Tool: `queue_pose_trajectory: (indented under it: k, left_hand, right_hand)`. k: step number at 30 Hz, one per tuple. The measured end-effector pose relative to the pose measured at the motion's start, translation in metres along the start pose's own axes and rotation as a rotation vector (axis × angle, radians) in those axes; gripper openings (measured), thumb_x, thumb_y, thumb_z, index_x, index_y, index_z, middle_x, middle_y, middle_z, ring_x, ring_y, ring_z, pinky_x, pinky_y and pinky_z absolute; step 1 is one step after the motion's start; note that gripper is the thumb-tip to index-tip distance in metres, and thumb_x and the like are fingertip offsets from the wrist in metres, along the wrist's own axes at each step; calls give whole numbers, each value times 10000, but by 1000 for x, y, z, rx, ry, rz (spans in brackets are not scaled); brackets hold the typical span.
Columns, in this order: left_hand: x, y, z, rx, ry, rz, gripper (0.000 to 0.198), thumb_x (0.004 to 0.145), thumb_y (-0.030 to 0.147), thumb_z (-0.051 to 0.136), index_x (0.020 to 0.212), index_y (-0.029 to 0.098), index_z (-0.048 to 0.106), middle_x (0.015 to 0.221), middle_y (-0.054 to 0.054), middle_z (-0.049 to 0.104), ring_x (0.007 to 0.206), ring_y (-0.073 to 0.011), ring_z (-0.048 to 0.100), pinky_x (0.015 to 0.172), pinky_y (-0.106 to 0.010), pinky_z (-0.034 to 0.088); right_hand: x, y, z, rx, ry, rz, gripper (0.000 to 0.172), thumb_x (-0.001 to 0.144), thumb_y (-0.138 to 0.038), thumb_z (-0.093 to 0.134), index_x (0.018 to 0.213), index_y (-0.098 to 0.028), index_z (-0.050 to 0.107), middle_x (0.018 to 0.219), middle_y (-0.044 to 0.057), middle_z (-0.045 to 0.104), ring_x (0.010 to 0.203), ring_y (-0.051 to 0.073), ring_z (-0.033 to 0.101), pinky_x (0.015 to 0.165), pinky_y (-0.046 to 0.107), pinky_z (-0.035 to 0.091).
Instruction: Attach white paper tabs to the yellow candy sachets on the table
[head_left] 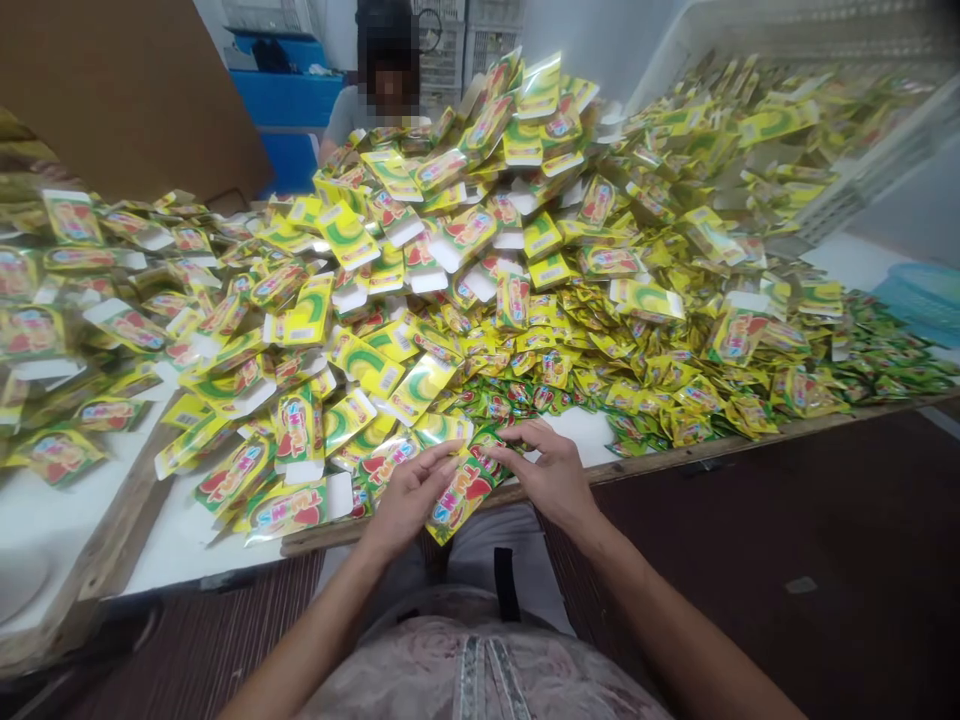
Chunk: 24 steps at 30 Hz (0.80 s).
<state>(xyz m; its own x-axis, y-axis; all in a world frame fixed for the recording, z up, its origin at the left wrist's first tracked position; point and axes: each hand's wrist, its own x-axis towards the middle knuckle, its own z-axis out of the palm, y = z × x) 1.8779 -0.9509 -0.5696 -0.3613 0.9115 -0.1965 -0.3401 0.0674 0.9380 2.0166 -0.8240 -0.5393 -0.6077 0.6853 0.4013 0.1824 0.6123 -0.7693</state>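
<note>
A yellow and green printed box [459,503] is held at a slant over the table's front edge. My left hand [412,492] is closed on its left side, near the upper end. Fingers of my right hand [546,470] pinch a small green sachet [489,440] at the box's upper end; how far the sachet is inside cannot be made out. Behind my hands lie small yellow and green sachets [555,368]. A tall heap of similar boxes [364,365], several with white flaps open, rises to the left and behind.
A white crate [862,190] with more boxes leans at the back right, near a blue basket [919,295]. A person [345,115] sits behind the heap. The table's wooden edge [652,462] runs along the front; brown cardboard [142,90] stands back left.
</note>
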Motion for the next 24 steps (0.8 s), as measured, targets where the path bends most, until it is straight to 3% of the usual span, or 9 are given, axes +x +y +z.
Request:
queue_pose_trajectory:
  k: [6,11,14,16,19,21,24]
  left_hand:
    - [-3,3,3,115,47,30,616,734,500,665,1231,147,577,1144,-109,665,1113,-279,577,937,-372,464]
    - [-2,2,2,45,45,5,579,723,469,685,1204,158,600,1158,-102,659,1083,-265,596,900,-356,486]
    - [-2,2,5,6,52,-26,561,704,459,703,1168,153,623,1118,-103,677,1027,-262,621,865,-351,497]
    - [-2,3,7,-8,37,-48,555,696,453,711,1156,153,630,1077,-98,693,993,-255,633,864,-348,494]
    - [-1,7,8,-32,2,-80,578,697,474,704,1172,158,615,1028,-93,705,929,-242,649,850,-354,496]
    - [0,10,6,-12,2,-77,602,710,494,685,1206,169,587,1044,-95,697,959,-246,639,854,-363,495]
    - [0,10,6,127,-15,-17,541,724,451,686,1186,182,598,1134,-92,661,1085,-251,583,922,-359,462]
  right_hand:
    - [-7,2,9,-102,131,43,166,714,-417,725,751,-255,731,727,34,657,800,211,572,742,361,430]
    - [-12,-2,9,-27,-95,171,151,815,-364,618,777,-284,741,912,47,708,1051,255,583,932,449,358]
    - [-15,-10,8,-30,-203,225,138,759,-364,681,844,-274,743,1079,61,676,1160,282,520,993,475,313]
    - [-15,-13,9,32,-296,234,150,723,-363,716,820,-252,742,1052,54,677,1098,269,553,970,440,356]
    - [-14,-12,11,238,-380,254,170,747,-374,685,760,-209,724,872,25,680,876,201,610,816,333,459]
    - [-12,-7,13,345,-306,316,211,728,-393,690,770,-187,707,805,16,658,766,171,599,721,292,476]
    - [-10,-4,17,306,-201,326,209,754,-384,651,732,-180,691,774,19,626,782,169,571,747,296,463]
